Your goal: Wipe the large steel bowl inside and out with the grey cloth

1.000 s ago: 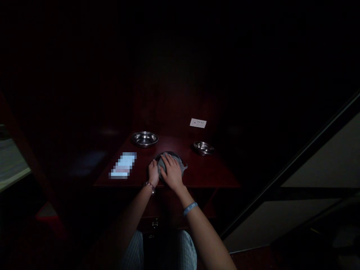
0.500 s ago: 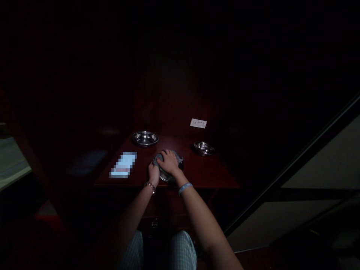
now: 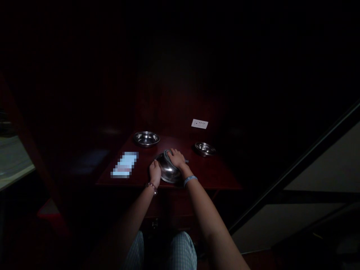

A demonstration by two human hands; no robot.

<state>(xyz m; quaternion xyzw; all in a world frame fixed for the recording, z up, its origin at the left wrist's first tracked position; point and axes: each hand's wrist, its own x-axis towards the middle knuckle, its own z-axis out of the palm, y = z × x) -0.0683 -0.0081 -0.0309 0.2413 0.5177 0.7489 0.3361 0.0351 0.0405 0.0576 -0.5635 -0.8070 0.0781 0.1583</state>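
A shiny steel bowl (image 3: 169, 172), seemingly upside down, rests near the front of the dark red tabletop (image 3: 208, 174). At its left edge, my left hand (image 3: 155, 172) is closed round the rim, with the fingers partly hidden. My right hand (image 3: 177, 158) presses a grey cloth (image 3: 167, 154) onto the bowl's upper right side. Some of the cloth sticks out past the fingers on the right, and the palm covers the rest.
Another steel bowl (image 3: 146, 139) stands at the back left, and a smaller steel bowl (image 3: 205, 149) at the right. A blurred bright rectangle (image 3: 125, 164), perhaps a phone, lies on the left. A white power socket (image 3: 200, 123) is on the back wall.
My right hand has slid the cloth to the right across the bowl, uncovering its shiny middle. My left hand stays at the left edge.
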